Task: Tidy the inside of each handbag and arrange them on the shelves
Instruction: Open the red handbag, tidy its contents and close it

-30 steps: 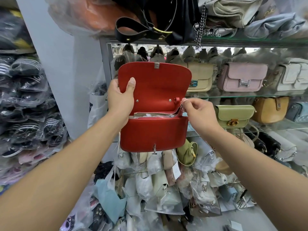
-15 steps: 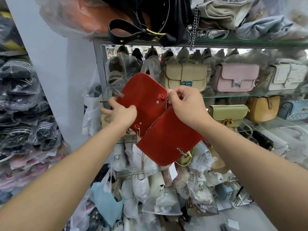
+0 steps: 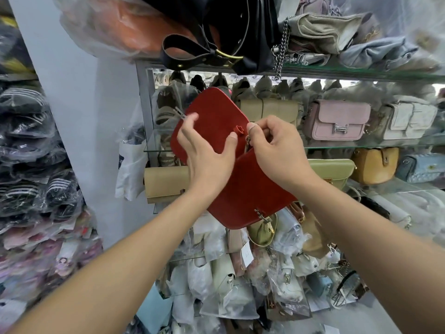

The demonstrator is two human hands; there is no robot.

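Observation:
I hold a red handbag (image 3: 250, 189) in the air before the glass shelves (image 3: 361, 73), tilted with its open flap (image 3: 214, 109) up and to the left. My right hand (image 3: 277, 150) pinches the bag at its top edge by the zip, fingers curled. My left hand (image 3: 207, 153) lies over the inside of the flap with its fingers spread and fairly straight, the thumb near a small red tab. A metal clasp shows at the bag's lower edge. The bag's inside is hidden.
The shelves carry a beige bag (image 3: 272, 109), a pink bag (image 3: 339, 119), a white bag (image 3: 409, 119), a green bag (image 3: 334, 169) and a mustard bag (image 3: 375, 165). A black bag (image 3: 231, 32) hangs over the top shelf. Bagged goods are piled below and left.
The red bag has tilted from level to slanted. My left hand moved from its left side onto the flap's inside. My right hand stays at the zip end.

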